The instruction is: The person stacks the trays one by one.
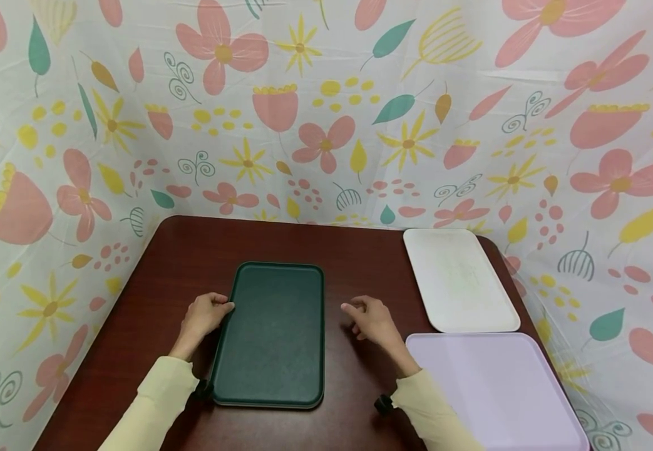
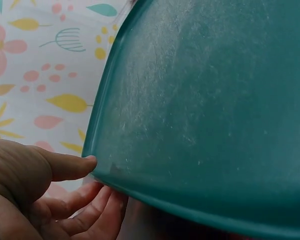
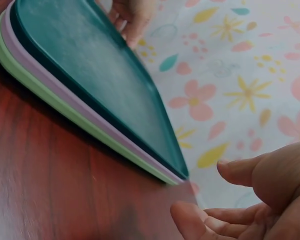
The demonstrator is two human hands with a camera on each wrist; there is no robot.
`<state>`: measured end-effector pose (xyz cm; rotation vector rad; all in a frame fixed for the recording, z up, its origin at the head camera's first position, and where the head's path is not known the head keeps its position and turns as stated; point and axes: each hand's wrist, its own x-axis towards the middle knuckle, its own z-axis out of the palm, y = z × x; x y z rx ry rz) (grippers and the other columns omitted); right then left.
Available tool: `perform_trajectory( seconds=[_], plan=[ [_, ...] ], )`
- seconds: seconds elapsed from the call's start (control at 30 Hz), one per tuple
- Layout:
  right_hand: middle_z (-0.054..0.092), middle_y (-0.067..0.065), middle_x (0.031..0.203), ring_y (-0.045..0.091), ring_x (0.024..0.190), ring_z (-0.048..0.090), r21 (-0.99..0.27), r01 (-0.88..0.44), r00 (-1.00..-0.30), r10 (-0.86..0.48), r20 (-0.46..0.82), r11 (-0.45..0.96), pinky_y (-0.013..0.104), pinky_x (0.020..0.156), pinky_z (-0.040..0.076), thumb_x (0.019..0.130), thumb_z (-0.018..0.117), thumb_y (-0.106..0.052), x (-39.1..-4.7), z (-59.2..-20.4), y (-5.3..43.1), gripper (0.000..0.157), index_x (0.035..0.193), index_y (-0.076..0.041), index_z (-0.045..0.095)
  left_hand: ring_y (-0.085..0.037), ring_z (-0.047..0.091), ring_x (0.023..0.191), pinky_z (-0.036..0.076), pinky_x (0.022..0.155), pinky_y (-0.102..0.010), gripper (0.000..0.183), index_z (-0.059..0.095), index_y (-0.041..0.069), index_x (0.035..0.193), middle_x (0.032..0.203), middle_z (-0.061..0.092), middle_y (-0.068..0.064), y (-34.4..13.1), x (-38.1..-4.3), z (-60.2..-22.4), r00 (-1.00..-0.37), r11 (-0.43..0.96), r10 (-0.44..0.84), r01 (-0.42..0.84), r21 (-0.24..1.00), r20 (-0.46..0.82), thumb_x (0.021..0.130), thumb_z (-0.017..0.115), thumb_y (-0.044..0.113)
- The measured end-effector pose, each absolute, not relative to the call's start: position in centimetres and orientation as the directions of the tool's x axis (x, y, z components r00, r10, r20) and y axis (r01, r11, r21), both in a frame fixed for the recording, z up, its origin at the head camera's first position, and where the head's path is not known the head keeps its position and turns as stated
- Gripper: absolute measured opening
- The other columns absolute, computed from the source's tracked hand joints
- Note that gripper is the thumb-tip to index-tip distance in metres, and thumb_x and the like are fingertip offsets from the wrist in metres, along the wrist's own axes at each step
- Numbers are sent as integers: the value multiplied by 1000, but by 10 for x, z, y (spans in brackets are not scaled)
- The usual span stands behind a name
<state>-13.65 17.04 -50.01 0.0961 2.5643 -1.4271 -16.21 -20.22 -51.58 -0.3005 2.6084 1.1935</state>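
A dark green rectangular tray (image 1: pixel 270 335) lies on top of a stack on the table. Beneath it, the right wrist view shows a lilac tray (image 3: pixel 55 65) and a light green tray (image 3: pixel 45 95). My left hand (image 1: pixel 205 316) pinches the dark green tray's left edge, with the thumb (image 2: pixel 72 166) over the rim and the other fingers (image 2: pixel 92 212) below. To the right of the stack, my right hand (image 1: pixel 372 321) hovers apart from it, holding nothing, fingers loosely bent and thumb spread from them.
On the right side of the brown table (image 1: pixel 354 257), a white tray (image 1: pixel 461 282) lies at the back. Another lilac tray (image 1: pixel 495 382) is in front of it, partly behind my right sleeve. A flower-patterned cloth (image 1: pixel 326 94) surrounds the table's back and sides.
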Motion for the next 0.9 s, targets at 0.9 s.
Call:
perform_trajectory(
  seconds=[0.9],
  plan=[
    [51,41,140,45,115,66,-786,335,-942,189,-277,520,39,82,61,108,55,-38,-92,-473,316,73,151,17,32,-35,62,118,54,90,-50,41,60,3,141,138,58,-19,-142,-165,-481,-998,523,38,-24,852,-51,104,65,20]
  ],
)
